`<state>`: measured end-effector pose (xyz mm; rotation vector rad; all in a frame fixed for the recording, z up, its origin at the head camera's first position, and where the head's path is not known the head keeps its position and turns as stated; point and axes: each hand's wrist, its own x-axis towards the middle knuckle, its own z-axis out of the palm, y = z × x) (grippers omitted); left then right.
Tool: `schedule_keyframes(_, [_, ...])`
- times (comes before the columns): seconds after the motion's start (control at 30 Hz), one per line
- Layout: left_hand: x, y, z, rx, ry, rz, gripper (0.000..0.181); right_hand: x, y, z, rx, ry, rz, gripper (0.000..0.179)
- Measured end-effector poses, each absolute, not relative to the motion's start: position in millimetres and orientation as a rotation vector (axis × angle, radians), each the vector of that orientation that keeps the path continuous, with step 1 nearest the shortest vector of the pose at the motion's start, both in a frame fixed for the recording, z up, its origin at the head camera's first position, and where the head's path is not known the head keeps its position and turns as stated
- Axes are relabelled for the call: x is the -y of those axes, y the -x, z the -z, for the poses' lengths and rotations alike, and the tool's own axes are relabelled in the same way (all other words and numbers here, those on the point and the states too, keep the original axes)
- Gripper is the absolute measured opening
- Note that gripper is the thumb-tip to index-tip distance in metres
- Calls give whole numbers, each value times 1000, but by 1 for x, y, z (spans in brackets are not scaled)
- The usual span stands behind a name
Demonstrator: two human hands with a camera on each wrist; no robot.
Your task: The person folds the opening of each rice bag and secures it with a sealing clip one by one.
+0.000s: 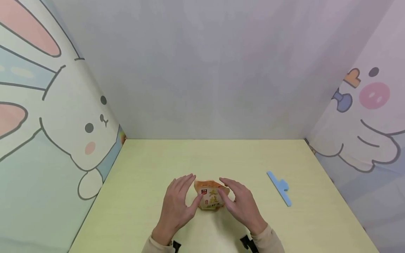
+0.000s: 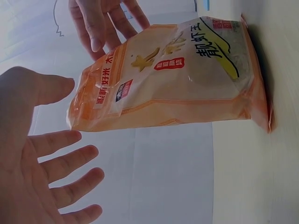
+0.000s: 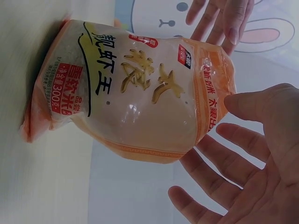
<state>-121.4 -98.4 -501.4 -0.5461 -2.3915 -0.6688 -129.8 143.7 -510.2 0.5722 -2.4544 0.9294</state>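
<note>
A small orange-and-cream plastic bag of rice (image 1: 209,200) stands upright on the table, with gold and black lettering on its front. In the left wrist view the bag (image 2: 173,74) has a sealed, crimped bottom edge on the table. My left hand (image 1: 178,203) is spread at its left side, thumb and fingers apart, close to the bag's top. On the other side my right hand (image 1: 242,203) is cupped loosely around the upper right corner. The right wrist view has the right thumb (image 3: 243,105) at the bag's top edge and some fingertips behind the bag.
To the right on the pale yellow table (image 1: 158,154) lies a light-blue flat strip (image 1: 279,188) with a small tab on one side. A grey-white backdrop (image 1: 215,70) stands behind, and printed cartoon sheets flank both sides.
</note>
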Motion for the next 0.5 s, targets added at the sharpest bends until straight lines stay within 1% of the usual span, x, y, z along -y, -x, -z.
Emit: schedule_keyframes(0.5, [95,125,501,2368,576,668,60,-141,133,510,2413,-608,-916,36])
